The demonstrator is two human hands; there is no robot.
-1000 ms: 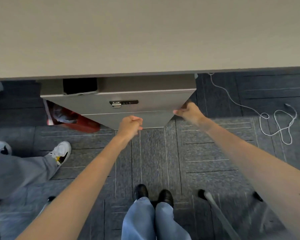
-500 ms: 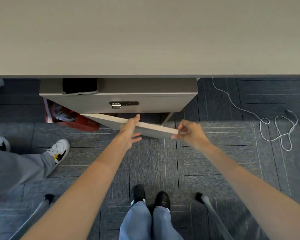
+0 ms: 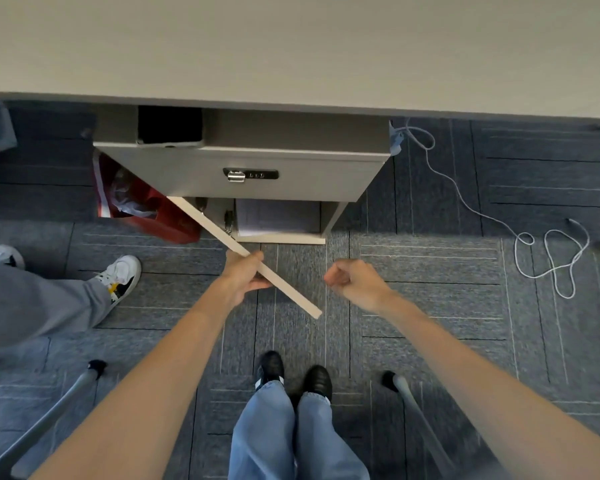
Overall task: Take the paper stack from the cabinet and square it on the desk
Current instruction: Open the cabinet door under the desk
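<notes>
A grey cabinet point(image 3: 291, 174) with a combination lock stands under the beige desk point(image 3: 291, 46). Its lower door point(image 3: 291, 292) is swung wide open toward me, seen edge-on. My left hand point(image 3: 243, 275) grips the door's top edge near its middle. Inside the lower compartment lies a white paper stack point(image 3: 278, 216), flat on the shelf. My right hand point(image 3: 354, 278) hovers to the right of the door, fingers curled into a loose fist, holding nothing and apart from the door.
A red bag point(image 3: 153, 213) sits on the floor left of the cabinet. Another person's leg and white sneaker point(image 3: 118, 275) are at the left. A white cable point(image 3: 548, 258) coils on the carpet at right. Chair legs point(image 3: 416, 417) flank my feet.
The cabinet door has swung from shut to wide open, exposing the paper stack. My right hand has let go of the door's edge; my left hand now grips the door.
</notes>
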